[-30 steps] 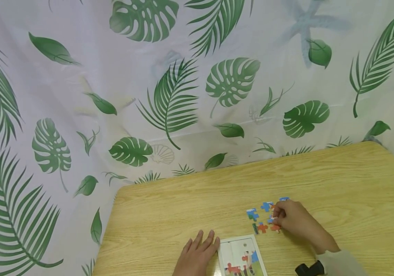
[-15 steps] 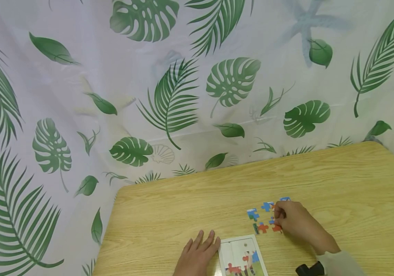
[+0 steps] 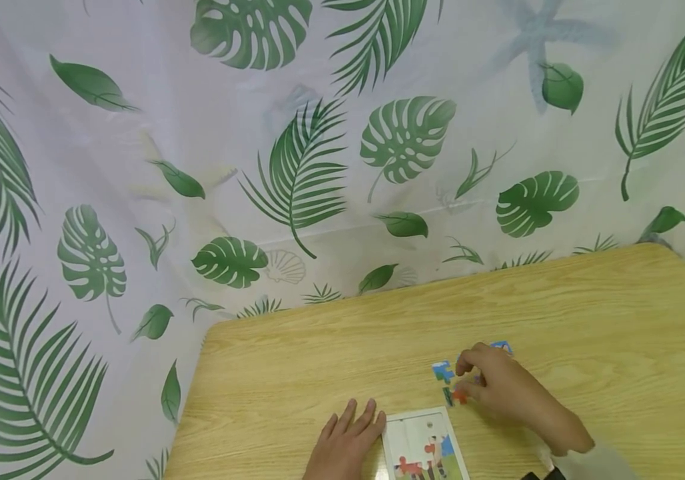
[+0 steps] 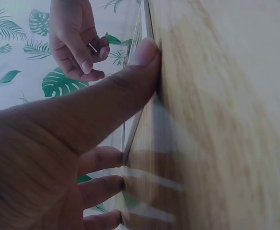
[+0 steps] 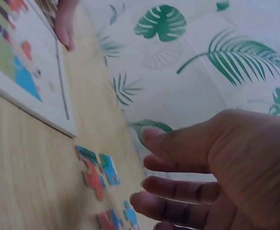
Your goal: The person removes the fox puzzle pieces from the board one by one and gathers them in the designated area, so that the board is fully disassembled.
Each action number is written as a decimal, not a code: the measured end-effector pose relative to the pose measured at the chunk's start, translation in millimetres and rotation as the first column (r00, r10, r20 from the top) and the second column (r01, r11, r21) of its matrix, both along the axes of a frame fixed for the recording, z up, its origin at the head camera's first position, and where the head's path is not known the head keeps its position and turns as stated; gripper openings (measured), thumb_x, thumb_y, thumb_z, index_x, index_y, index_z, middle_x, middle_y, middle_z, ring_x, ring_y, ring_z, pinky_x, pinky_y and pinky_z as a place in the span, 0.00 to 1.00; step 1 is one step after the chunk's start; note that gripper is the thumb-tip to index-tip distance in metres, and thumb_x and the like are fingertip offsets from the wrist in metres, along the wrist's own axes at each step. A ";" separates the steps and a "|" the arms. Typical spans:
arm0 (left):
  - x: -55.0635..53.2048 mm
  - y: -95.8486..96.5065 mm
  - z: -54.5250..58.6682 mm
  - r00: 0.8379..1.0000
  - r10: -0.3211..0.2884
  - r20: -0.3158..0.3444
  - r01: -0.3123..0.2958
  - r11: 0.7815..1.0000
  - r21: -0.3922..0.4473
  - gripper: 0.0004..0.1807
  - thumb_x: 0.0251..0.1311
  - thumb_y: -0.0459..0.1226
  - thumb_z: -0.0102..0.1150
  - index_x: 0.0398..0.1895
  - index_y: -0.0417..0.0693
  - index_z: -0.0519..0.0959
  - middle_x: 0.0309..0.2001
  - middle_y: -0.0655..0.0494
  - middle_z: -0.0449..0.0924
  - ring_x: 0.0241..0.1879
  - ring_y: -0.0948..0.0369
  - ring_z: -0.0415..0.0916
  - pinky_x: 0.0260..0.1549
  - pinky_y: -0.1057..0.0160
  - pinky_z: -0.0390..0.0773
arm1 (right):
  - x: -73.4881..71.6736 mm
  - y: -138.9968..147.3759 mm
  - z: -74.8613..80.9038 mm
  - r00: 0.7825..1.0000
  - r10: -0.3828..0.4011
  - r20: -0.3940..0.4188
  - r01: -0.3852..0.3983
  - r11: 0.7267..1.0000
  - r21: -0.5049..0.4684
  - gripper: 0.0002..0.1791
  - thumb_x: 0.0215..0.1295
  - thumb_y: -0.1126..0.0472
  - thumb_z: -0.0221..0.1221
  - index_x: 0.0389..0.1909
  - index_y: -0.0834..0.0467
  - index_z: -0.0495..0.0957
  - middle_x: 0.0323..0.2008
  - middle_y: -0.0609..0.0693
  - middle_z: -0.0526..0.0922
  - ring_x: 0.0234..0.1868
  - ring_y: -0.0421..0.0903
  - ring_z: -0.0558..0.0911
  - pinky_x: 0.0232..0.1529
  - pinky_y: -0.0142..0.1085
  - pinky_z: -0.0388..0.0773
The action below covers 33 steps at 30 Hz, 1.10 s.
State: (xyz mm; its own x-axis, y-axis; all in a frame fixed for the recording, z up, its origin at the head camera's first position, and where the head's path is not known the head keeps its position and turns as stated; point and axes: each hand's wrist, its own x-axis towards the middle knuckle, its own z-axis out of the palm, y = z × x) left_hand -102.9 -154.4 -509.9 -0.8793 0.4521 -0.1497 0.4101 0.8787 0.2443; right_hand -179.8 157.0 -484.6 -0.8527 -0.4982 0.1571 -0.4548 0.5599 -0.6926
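Partly behind right hand (image 3: 498,383), puzzle pieces (image 3: 442,371) on table (image 3: 318,360).

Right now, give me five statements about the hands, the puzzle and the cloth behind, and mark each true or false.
1. The left hand lies beside the puzzle board. True.
2. The puzzle board is completely filled. False: its far part is pale, with no picture pieces.
3. The right hand is over loose pieces on the table. True.
4. In the head view, every loose piece lies left of the board. False: they lie beyond its far right corner.
5. The cloth bears green leaves. True.
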 end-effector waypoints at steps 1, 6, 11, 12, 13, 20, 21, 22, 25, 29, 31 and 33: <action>-0.1 0.3 0.0 1.000 0.002 0.001 -0.002 1.000 -0.002 0.57 0.49 0.75 0.61 0.77 0.53 0.68 0.78 0.52 0.61 0.77 0.44 0.58 0.67 0.37 0.67 | 2.1 -2.1 -0.5 0.999 0.032 -0.019 -0.032 0.999 -0.006 0.09 0.66 0.61 0.69 0.40 0.59 0.80 0.40 0.48 0.78 0.28 0.34 0.72 0.27 0.29 0.76; 0.1 0.5 0.3 1.000 -0.011 -0.022 0.010 1.000 -0.020 0.57 0.47 0.74 0.63 0.77 0.52 0.68 0.78 0.52 0.61 0.76 0.44 0.59 0.66 0.37 0.68 | 16.5 -16.0 -4.4 0.990 0.138 -0.023 -0.138 0.990 0.016 0.09 0.67 0.59 0.69 0.42 0.57 0.81 0.39 0.43 0.76 0.30 0.31 0.70 0.29 0.30 0.75; 0.4 -0.1 1.5 1.000 -0.010 -0.024 0.009 1.000 -0.028 0.58 0.45 0.73 0.67 0.77 0.54 0.68 0.78 0.52 0.61 0.76 0.45 0.59 0.67 0.37 0.68 | 33.7 -27.5 -9.7 0.987 0.153 0.058 -0.156 0.986 0.062 0.14 0.66 0.55 0.70 0.48 0.55 0.82 0.45 0.40 0.75 0.37 0.34 0.74 0.36 0.32 0.77; 0.2 -0.2 1.7 1.000 -0.004 -0.015 0.004 1.000 -0.022 0.59 0.44 0.73 0.67 0.77 0.54 0.68 0.78 0.52 0.60 0.77 0.45 0.58 0.67 0.37 0.67 | 36.3 -28.8 -10.8 0.985 0.155 0.070 -0.160 0.985 0.068 0.15 0.66 0.55 0.70 0.50 0.56 0.82 0.46 0.40 0.74 0.38 0.34 0.75 0.37 0.32 0.78; 0.0 -0.4 1.6 1.000 -0.002 -0.011 0.002 1.000 -0.021 0.59 0.44 0.73 0.68 0.78 0.54 0.67 0.78 0.52 0.60 0.77 0.44 0.58 0.67 0.37 0.67 | 38.3 -29.7 -11.9 0.984 0.158 0.082 -0.164 0.984 0.074 0.16 0.66 0.55 0.70 0.51 0.55 0.82 0.46 0.39 0.74 0.39 0.35 0.75 0.38 0.33 0.78; -0.8 -0.1 -0.4 0.999 -0.017 -0.050 0.016 0.999 -0.031 0.59 0.42 0.74 0.67 0.77 0.54 0.68 0.78 0.52 0.61 0.76 0.44 0.59 0.66 0.37 0.69 | 43.8 -32.2 -17.3 0.974 0.180 0.135 -0.188 0.981 0.055 0.17 0.65 0.61 0.70 0.51 0.54 0.77 0.46 0.41 0.72 0.38 0.33 0.74 0.37 0.31 0.77; -0.8 0.2 -0.3 0.999 -0.015 -0.045 0.014 0.999 -0.030 0.59 0.42 0.73 0.68 0.77 0.54 0.68 0.78 0.52 0.61 0.76 0.45 0.59 0.66 0.37 0.69 | 44.3 -32.5 -17.5 0.971 0.179 0.158 -0.186 0.982 0.034 0.16 0.66 0.62 0.69 0.51 0.55 0.77 0.45 0.42 0.72 0.37 0.33 0.74 0.37 0.31 0.77; -0.7 0.3 -0.2 0.999 -0.015 -0.041 0.013 0.999 -0.034 0.59 0.43 0.74 0.67 0.77 0.54 0.68 0.78 0.53 0.61 0.76 0.45 0.59 0.66 0.37 0.69 | 45.0 -32.9 -17.7 0.968 0.176 0.182 -0.181 0.983 0.015 0.16 0.67 0.63 0.68 0.52 0.55 0.76 0.43 0.42 0.72 0.37 0.33 0.73 0.36 0.31 0.76; -0.9 0.9 0.0 1.000 -0.008 -0.025 0.007 0.999 -0.039 0.59 0.43 0.73 0.69 0.78 0.55 0.68 0.78 0.53 0.61 0.76 0.45 0.59 0.67 0.37 0.68 | 46.7 -33.4 -17.7 0.958 0.166 0.234 -0.165 0.986 -0.025 0.16 0.69 0.65 0.66 0.54 0.57 0.75 0.39 0.43 0.73 0.35 0.34 0.73 0.35 0.32 0.74; -0.5 1.0 0.1 1.000 -0.006 -0.025 0.005 0.999 -0.048 0.59 0.43 0.73 0.69 0.77 0.55 0.68 0.78 0.53 0.61 0.76 0.45 0.59 0.67 0.38 0.68 | 47.4 -33.4 -18.1 0.958 0.164 0.235 -0.161 0.987 -0.030 0.13 0.70 0.61 0.66 0.50 0.54 0.74 0.35 0.40 0.74 0.32 0.34 0.73 0.33 0.32 0.72; 0.0 0.9 0.2 0.999 -0.008 -0.034 0.006 0.999 -0.046 0.59 0.42 0.72 0.69 0.77 0.55 0.68 0.78 0.53 0.62 0.76 0.45 0.59 0.66 0.38 0.69 | 47.4 -33.4 -18.4 0.963 0.175 0.206 -0.175 0.984 -0.015 0.13 0.68 0.57 0.68 0.47 0.51 0.75 0.35 0.39 0.73 0.32 0.33 0.73 0.32 0.32 0.72; 0.9 0.8 0.3 0.999 -0.014 -0.049 0.012 0.999 -0.048 0.59 0.42 0.73 0.69 0.77 0.54 0.69 0.78 0.52 0.62 0.76 0.45 0.60 0.66 0.38 0.69 | 47.3 -33.6 -19.0 0.966 0.189 0.177 -0.192 0.981 0.003 0.14 0.66 0.54 0.70 0.43 0.50 0.75 0.36 0.38 0.73 0.31 0.33 0.72 0.32 0.32 0.73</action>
State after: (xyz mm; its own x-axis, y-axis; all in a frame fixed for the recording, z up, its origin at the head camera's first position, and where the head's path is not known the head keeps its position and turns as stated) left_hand -102.0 -153.6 -509.6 -0.8804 0.4567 -0.1280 0.4319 0.8834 0.1817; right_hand -132.5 123.4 -503.6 -0.7551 -0.6556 0.0026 -0.4274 0.4893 -0.7602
